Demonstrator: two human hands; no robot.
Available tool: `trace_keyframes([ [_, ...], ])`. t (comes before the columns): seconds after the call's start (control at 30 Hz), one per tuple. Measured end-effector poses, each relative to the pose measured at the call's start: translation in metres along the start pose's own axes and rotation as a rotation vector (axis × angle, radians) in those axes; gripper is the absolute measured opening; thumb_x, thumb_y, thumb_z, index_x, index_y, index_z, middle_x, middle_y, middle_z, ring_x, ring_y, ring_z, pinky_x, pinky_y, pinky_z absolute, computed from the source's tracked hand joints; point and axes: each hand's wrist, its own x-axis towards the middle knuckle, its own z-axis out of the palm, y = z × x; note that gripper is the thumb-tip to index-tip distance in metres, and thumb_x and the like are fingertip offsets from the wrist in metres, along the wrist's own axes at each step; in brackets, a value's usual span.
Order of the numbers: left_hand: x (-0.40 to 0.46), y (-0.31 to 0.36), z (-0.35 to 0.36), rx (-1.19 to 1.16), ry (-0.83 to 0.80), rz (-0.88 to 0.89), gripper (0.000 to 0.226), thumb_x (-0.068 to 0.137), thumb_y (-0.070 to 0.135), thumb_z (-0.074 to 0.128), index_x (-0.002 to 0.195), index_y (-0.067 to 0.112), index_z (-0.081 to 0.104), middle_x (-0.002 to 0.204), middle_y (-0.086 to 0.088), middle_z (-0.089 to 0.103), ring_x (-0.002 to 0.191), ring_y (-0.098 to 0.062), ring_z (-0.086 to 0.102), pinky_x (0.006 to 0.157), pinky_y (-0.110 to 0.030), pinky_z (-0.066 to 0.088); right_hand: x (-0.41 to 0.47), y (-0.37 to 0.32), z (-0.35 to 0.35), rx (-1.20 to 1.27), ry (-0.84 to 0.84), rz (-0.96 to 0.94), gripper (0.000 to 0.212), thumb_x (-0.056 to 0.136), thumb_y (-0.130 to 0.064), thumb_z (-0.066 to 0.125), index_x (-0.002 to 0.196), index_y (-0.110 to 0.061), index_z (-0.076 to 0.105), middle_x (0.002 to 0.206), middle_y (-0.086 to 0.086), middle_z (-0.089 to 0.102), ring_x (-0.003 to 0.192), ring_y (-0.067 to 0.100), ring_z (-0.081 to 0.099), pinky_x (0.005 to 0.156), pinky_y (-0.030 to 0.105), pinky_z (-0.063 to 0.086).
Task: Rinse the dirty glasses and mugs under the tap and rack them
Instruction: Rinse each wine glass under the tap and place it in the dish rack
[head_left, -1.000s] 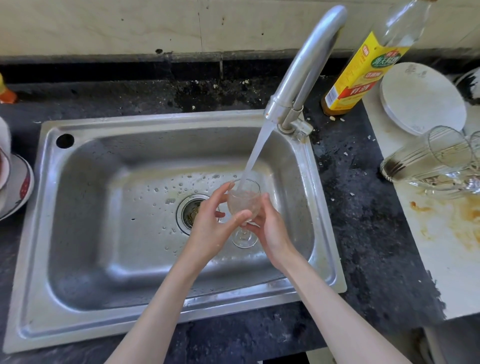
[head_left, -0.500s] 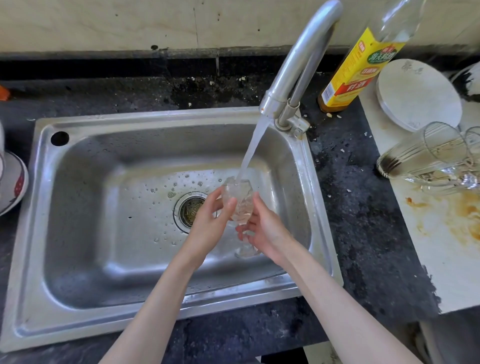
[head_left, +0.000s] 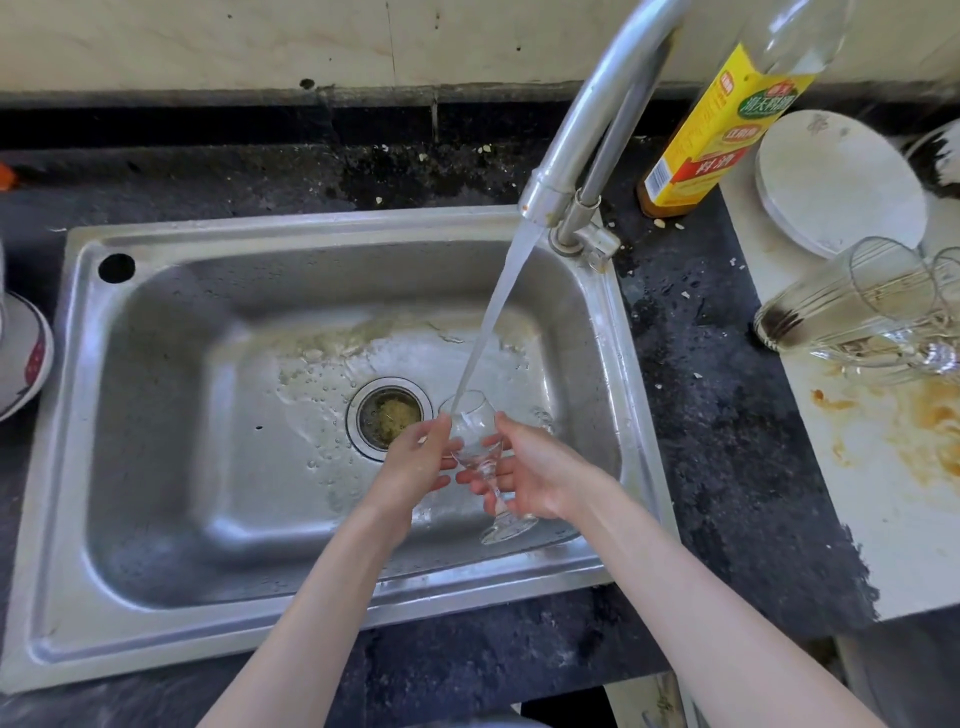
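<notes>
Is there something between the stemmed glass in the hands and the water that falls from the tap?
Nothing visible is in the way. The water stream runs freely from the tap into the open mouth of the stemmed glass. The left hand and right hand hold it from the sides, below the rim.

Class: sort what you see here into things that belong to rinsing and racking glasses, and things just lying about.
Belongs to the job: stemmed glass, left hand, right hand, tap, sink, dirty glasses.
Lying about: yellow-labelled bottle, white plate, patterned dish.
</notes>
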Motion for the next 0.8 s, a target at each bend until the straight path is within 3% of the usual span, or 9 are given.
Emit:
trace_keyframes([
  [0.13,-0.003,0.01,-0.001,-0.047,-0.035,0.175,0.041,0.095,0.041,0.043,0.124,0.014,0.051,0.117,-0.003,0.062,0.107,-0.014,0.06,0.093,-0.033,0.048,0.001,-0.001,0.002,0.097,-0.058,-0.207,0.048,0.093,-0.059,0.035,0.089,-0.015,0.054,0.079,0.009,0.057,0.052,0.017,0.05,0.049,0.026,0.036],
  [0.27,-0.005,0.018,0.002,0.019,-0.01,0.362,0.036,0.093,0.035,0.048,0.129,0.025,0.047,0.125,0.005,0.058,0.118,-0.008,0.052,0.098,-0.026,0.041,0.005,-0.004,0.007,0.088,-0.029,-0.415,0.047,0.092,-0.06,0.033,0.088,-0.021,0.06,0.079,0.001,0.062,0.057,0.013,0.048,0.059,0.026,0.036],
  [0.33,-0.004,0.022,0.004,0.035,-0.011,0.426,0.034,0.094,0.029,0.049,0.128,0.027,0.045,0.125,0.005,0.058,0.118,-0.008,0.052,0.093,-0.017,0.041,0.008,-0.006,0.009,0.064,0.007,-0.495,0.053,0.094,-0.06,0.025,0.092,-0.022,0.063,0.072,-0.005,0.063,0.055,0.008,0.047,0.057,0.024,0.033],
  [0.43,-0.002,0.029,0.005,0.095,-0.057,0.502,0.042,0.091,0.029,0.055,0.13,0.022,0.044,0.122,0.003,0.059,0.109,-0.014,0.057,0.091,-0.024,0.044,0.009,-0.007,0.013,0.034,0.019,-0.562,0.069,0.095,-0.059,0.007,0.088,-0.023,0.066,0.049,-0.011,0.054,0.041,0.004,0.036,0.045,0.021,0.023],
  [0.5,-0.001,0.038,0.007,0.094,-0.075,0.494,0.049,0.085,0.03,0.063,0.129,0.019,0.043,0.115,0.001,0.06,0.096,-0.015,0.059,0.076,-0.019,0.048,0.007,-0.007,0.015,0.038,0.002,-0.547,0.075,0.094,-0.06,0.004,0.077,-0.026,0.068,0.043,-0.005,0.048,0.037,0.007,0.027,0.041,0.02,0.016],
  [0.6,0.001,0.05,0.018,0.007,0.036,0.433,0.041,0.081,0.03,0.069,0.115,0.019,0.049,0.099,0.002,0.064,0.085,-0.012,0.063,0.052,-0.013,0.047,0.004,-0.008,0.019,-0.028,0.045,-0.551,0.077,0.093,-0.062,0.004,0.067,-0.027,0.067,0.043,-0.005,0.048,0.037,0.007,0.031,0.038,0.015,0.018],
  [0.7,0.004,0.056,0.028,-0.154,0.205,0.366,0.047,0.085,0.048,0.058,0.105,0.006,0.058,0.083,0.001,0.065,0.071,-0.01,0.063,0.056,-0.017,0.048,0.017,-0.005,0.032,-0.25,0.147,-0.723,0.066,0.092,-0.065,0.006,0.099,-0.032,0.064,0.065,-0.019,0.057,0.047,-0.007,0.041,0.049,0.013,0.028],
  [0.77,0.008,0.058,0.027,-0.161,0.188,0.367,0.06,0.089,0.058,0.043,0.096,0.001,0.06,0.076,-0.001,0.064,0.066,-0.011,0.061,0.058,-0.022,0.047,0.021,-0.001,0.038,-0.274,0.144,-0.737,0.077,0.082,-0.08,0.01,0.125,-0.031,0.052,0.087,-0.007,0.053,0.058,-0.007,0.04,0.055,0.014,0.028],
  [0.8,0.008,0.059,0.024,-0.121,0.155,0.388,0.06,0.09,0.059,0.04,0.095,0.003,0.059,0.078,-0.002,0.064,0.069,-0.011,0.062,0.061,-0.022,0.047,0.021,-0.002,0.036,-0.248,0.136,-0.722,0.08,0.082,-0.079,0.01,0.124,-0.026,0.053,0.081,-0.006,0.052,0.053,-0.006,0.041,0.051,0.013,0.029],
])
